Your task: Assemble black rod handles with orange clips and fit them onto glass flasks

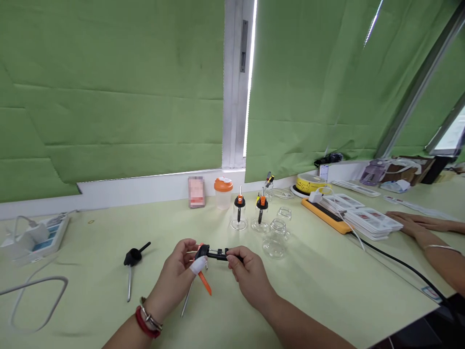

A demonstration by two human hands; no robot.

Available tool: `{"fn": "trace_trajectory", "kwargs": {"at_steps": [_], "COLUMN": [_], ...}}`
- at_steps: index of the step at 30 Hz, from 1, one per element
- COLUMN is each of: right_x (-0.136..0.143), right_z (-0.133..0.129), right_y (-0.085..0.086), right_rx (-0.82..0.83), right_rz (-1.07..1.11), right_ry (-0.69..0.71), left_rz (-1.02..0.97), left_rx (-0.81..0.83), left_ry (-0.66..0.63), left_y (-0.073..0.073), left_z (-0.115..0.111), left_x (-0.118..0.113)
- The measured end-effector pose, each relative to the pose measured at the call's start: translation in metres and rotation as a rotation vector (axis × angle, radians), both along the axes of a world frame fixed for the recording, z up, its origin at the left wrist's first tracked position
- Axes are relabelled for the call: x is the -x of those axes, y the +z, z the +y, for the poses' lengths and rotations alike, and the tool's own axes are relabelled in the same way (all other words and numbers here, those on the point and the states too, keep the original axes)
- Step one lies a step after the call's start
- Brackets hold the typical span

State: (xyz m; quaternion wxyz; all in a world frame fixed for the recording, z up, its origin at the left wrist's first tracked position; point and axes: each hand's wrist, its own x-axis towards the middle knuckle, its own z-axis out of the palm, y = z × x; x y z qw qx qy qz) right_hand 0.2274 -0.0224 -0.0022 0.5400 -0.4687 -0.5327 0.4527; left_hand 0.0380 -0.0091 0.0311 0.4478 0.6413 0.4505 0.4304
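Near the front of the pale table [109,320], my left hand [180,266] is closed round the black head of a tool [204,251], with white wrapping on the thumb. My right hand [248,271] pinches the right end of the tool's black arm. An orange piece [205,283] and a metal rod [187,299] hang below my left hand. Left of it lies a black funnel-like part [133,257] with a metal rod. Behind my hands, two glass jars [239,224] [260,224] carry black and orange tops, beside an open glass jar [275,245].
An orange-lidded cup [223,194] and a small box [196,192] stand by the wall. At right are an orange power strip [325,216], stacked white trays [372,223] and another person's hands [417,225]. White cables [43,281] and a white power strip [54,237] lie left.
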Motion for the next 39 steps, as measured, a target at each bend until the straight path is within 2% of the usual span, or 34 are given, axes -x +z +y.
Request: {"fn": "trace_trajectory", "kwargs": {"at_steps": [2, 5, 9, 12, 17, 22, 29, 39], "right_x": [0.007, 0.015, 0.023, 0.027, 0.032, 0.036, 0.039, 0.037], "right_z": [-0.003, -0.006, -0.007, -0.007, -0.007, -0.006, -0.006, 0.001], "right_y": [-0.001, 0.001, 0.003, 0.001, -0.001, -0.004, -0.012, -0.011], "right_rx": [-0.024, 0.000, 0.257, 0.375, 0.332, 0.280, 0.286, 0.295], "right_rz": [0.030, 0.112, 0.251, 0.356, 0.468, 0.511, 0.409, 0.410], "right_ry": [-0.023, 0.013, 0.162, 0.256, 0.273, 0.274, 0.250, 0.264], "left_rz": [0.166, 0.407, 0.633, 0.750, 0.891, 0.936, 0.911, 0.862], "left_rx": [-0.084, -0.268, -0.499, -0.559, -0.652, -0.668, -0.593, -0.527], "left_ry": [0.047, 0.078, 0.075, 0.058, 0.140, 0.250, 0.193, 0.200], "left_y": [0.000, -0.003, -0.013, -0.017, -0.017, -0.022, -0.030, -0.028], "left_z": [-0.005, -0.012, -0.014, -0.012, -0.013, -0.017, -0.013, -0.010], "left_x": [-0.004, -0.008, -0.009, -0.010, -0.016, -0.026, -0.027, -0.026]}}
